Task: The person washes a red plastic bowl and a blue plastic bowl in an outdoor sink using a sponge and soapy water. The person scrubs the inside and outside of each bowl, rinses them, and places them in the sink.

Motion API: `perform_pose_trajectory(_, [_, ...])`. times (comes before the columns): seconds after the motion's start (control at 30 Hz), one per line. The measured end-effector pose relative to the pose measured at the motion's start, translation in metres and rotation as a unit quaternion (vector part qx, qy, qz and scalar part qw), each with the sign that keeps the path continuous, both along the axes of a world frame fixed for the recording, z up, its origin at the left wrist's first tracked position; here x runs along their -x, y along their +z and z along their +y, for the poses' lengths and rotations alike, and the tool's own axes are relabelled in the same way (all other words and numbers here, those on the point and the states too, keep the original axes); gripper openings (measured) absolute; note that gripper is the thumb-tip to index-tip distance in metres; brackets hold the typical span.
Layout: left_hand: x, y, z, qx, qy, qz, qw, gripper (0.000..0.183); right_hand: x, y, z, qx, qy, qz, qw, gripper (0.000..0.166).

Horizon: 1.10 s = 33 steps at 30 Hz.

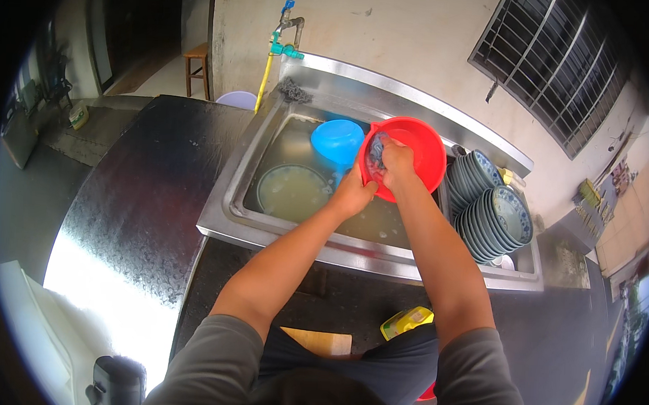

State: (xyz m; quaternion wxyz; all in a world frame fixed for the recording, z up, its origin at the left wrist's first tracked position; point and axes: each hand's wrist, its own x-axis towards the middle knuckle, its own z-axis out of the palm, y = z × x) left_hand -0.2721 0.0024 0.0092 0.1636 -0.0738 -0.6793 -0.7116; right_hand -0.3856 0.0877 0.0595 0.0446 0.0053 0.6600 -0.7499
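Observation:
My left hand (356, 192) grips the near left rim of a red plastic basin (425, 152), which is tilted above the sink water. Inside the basin, my right hand (399, 161) presses a grey scrubbing cloth or pad (377, 149) against the left part of its wall. Left of the basin, a blue plastic bowl (337, 139) floats or rests in the cloudy water. A large round dish (292, 193) lies below the surface, nearer to me. The stainless steel sink (232, 204) surrounds them.
Stacked patterned bowls (489, 226) fill the sink's right side. A dark scouring pad (295, 91) sits on the back left corner, below a green-handled tap (286, 50) with a yellow hose (264, 83). A dark table (135, 194) adjoins at left. A yellow bottle (408, 321) stands below.

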Motion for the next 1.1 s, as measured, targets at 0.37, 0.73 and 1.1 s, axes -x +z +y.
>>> perform_pose_trajectory(0.37, [0.007,-0.013,-0.017,-0.121,-0.066,-0.05,0.989,0.072,-0.059,-0.001,-0.04,-0.36,0.005,0.408,0.839,0.04])
perform_pose_trajectory(0.73, [0.039,-0.037,0.0,-0.075,-0.002,0.11,0.991,0.088,-0.068,0.008,-0.024,-0.318,-0.069,0.528,0.784,0.037])
perform_pose_trajectory(1.1, [0.017,-0.013,-0.002,-0.133,-0.075,-0.057,0.987,0.07,-0.065,0.011,-0.031,-0.347,-0.053,0.42,0.837,0.036])
